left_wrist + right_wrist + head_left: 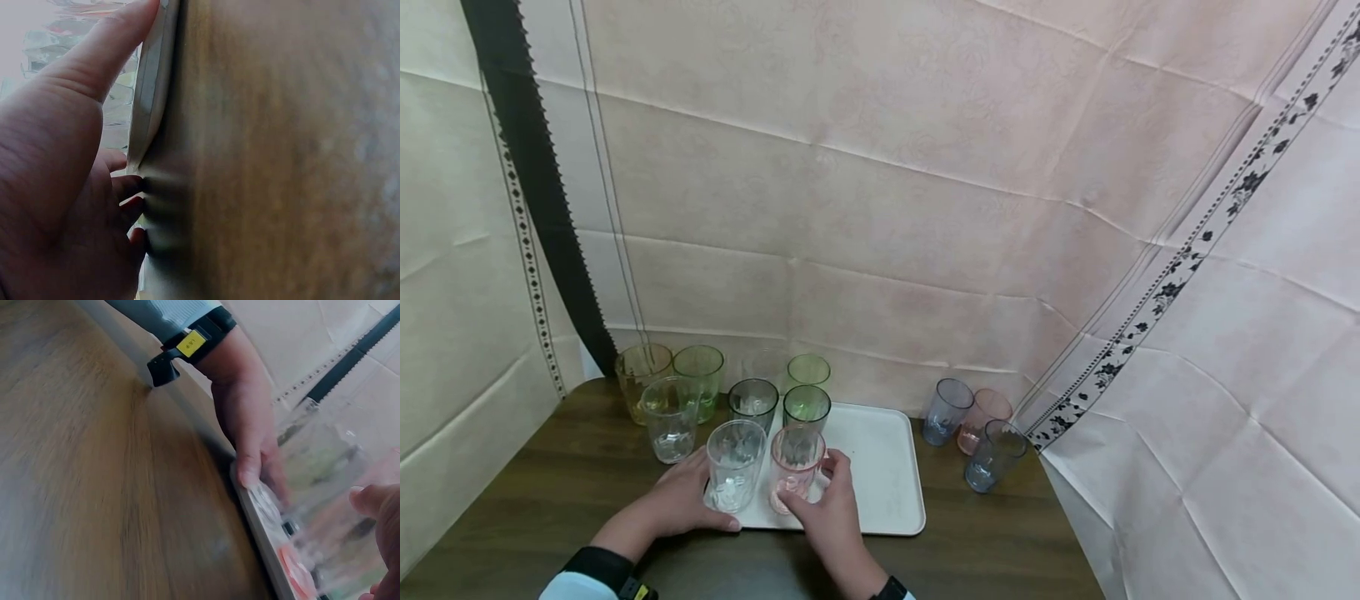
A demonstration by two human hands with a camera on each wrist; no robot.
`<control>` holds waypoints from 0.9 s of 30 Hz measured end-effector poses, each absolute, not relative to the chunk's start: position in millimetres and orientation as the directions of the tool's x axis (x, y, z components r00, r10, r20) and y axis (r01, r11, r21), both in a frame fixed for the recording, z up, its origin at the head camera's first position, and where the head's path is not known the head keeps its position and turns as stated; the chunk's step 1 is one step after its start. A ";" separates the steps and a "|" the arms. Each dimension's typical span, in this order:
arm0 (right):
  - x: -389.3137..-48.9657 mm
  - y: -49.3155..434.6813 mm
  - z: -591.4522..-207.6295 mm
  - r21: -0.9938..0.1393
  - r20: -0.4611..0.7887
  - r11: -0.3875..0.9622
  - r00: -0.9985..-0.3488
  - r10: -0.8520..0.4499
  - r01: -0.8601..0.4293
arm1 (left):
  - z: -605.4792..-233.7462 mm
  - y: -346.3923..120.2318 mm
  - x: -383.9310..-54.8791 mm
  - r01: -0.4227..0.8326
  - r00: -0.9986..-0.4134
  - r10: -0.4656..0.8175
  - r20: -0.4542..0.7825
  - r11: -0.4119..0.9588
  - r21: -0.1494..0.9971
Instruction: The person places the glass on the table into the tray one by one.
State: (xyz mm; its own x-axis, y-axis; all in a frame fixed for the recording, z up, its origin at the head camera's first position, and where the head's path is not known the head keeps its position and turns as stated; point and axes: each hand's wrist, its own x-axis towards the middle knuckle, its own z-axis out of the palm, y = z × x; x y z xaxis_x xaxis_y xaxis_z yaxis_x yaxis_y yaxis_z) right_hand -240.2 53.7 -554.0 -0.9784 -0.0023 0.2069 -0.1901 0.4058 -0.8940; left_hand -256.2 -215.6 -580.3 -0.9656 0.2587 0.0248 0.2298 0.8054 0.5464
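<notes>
My right hand (pixel 837 508) holds a pink drinking glass (pixel 796 467) between thumb and fingers, low over the front of the white tray (pixel 880 467). My left hand (pixel 679 502) rests at the tray's front left corner. Its thumb lies straight along the rim in the left wrist view, and its other fingers reach along the left side. Just inside that hand stands a clear glass (pixel 734 467); whether the fingers touch it cannot be told. Behind are a grey glass (pixel 753 402), a dark-rimmed green glass (pixel 807 407) and another green glass (pixel 808 369).
Left of the tray stand an amber glass (pixel 642 379), a green glass (pixel 700 379) and a clear glass (pixel 670 425). To the right are a blue glass (pixel 947 412), a pink glass (pixel 981 421) and a grey-blue glass (pixel 995 457). Cloth (pixel 850 208) hangs behind the wooden table (pixel 1000 542).
</notes>
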 end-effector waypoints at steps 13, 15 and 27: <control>-238.3 147.4 -545.0 -0.875 0.328 0.437 -0.921 0.212 -0.211 | -579.4 -215.2 -256.3 0.214 -0.966 0.258 0.003 0.796 0.566; -239.5 166.2 -542.4 -0.872 0.338 0.448 -0.903 0.264 -0.196 | -578.3 -215.1 -255.7 0.214 -0.966 0.257 0.003 0.797 0.565; -253.7 272.1 -530.0 -0.848 0.405 0.527 -0.707 0.579 -0.055 | -576.8 -214.4 -255.8 0.212 -0.966 0.258 -0.001 0.797 0.565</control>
